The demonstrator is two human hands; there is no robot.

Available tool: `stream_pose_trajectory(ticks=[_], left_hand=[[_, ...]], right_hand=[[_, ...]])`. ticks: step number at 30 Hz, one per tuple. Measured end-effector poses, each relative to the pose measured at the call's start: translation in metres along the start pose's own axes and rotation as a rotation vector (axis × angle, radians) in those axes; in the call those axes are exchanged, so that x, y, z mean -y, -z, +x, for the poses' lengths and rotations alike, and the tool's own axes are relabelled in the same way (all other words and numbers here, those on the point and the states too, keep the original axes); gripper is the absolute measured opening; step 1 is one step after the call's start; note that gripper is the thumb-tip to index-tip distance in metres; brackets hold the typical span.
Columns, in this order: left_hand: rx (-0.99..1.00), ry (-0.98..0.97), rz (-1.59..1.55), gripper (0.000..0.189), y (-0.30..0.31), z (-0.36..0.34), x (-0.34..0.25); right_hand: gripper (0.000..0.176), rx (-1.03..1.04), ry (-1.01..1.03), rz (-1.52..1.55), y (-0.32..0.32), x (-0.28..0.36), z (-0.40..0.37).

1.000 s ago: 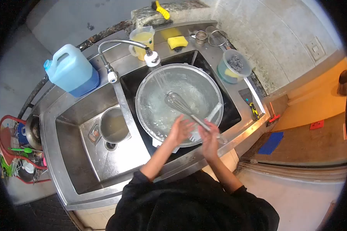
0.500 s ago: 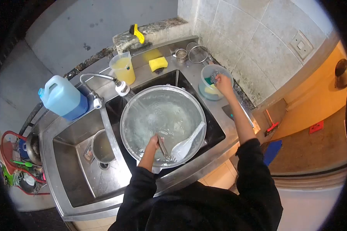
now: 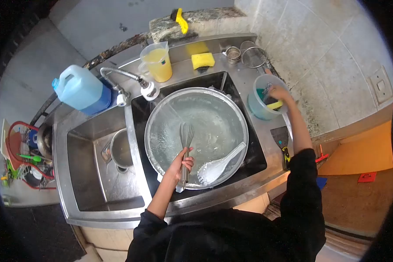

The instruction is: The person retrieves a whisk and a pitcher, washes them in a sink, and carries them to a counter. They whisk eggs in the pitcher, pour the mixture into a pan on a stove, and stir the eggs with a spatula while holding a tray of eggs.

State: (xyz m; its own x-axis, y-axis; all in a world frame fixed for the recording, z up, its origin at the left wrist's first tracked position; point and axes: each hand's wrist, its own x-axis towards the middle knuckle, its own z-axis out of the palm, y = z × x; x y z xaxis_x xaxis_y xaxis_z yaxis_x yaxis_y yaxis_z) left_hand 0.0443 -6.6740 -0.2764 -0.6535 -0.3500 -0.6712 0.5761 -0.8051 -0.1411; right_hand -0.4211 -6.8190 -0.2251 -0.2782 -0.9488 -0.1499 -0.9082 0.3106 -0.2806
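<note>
My left hand [image 3: 182, 165] is wrapped round the handle of a metal whisk [image 3: 187, 134], its wires pointing up over the large round basin [image 3: 149, 118] of water. A white slotted spoon [image 3: 214, 169] lies inside the basin by its right edge. Over at the right, my right hand [image 3: 279, 93] reaches into a clear plastic tub [image 3: 260, 111] of green liquid. Its fingers are closed on a steel wool scourer [image 3: 268, 87], only partly visible. A yellow sponge [image 3: 275, 105] sits in the tub below that hand.
Water runs from the flexible tap [image 3: 149, 90] into the basin. Behind stand a jug of yellow liquid [image 3: 160, 65], a yellow sponge [image 3: 203, 60] and strainers [image 3: 252, 56]. A blue jerrycan [image 3: 85, 91] is at left, above a sink holding a pot [image 3: 121, 148]. A scraper [image 3: 284, 146] lies right.
The whisk has swung upright, wires now up and handle toward me. My right hand has gone lower into the tub with the scourer. The view has shifted.
</note>
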Motion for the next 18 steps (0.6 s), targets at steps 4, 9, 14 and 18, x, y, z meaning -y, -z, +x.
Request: stream_pose_trajectory(ticks=[4, 9, 14, 18], left_hand=[[0.045, -0.102, 0.438, 0.030, -0.019, -0.038, 0.016], [0.083, -0.241, 0.812, 0.032, -0.041, -0.051, 0.033], [-0.037, -0.362, 0.847, 0.026, -0.051, -0.046, 0.048], [-0.212, -0.581, 1.286, 0.035, -0.040, -0.048, 0.052]], right_hand=[[0.029, -0.314, 0.109, 0.360, 0.081, 0.054, -0.071], [0.059, -0.060, 0.420, 0.970, 0.043, 0.155, -0.171], [0.055, -0.227, 0.328, 0.977, -0.097, 0.224, -0.222], [0.075, -0.248, 0.044, 0.620, -0.129, 0.257, -0.237]])
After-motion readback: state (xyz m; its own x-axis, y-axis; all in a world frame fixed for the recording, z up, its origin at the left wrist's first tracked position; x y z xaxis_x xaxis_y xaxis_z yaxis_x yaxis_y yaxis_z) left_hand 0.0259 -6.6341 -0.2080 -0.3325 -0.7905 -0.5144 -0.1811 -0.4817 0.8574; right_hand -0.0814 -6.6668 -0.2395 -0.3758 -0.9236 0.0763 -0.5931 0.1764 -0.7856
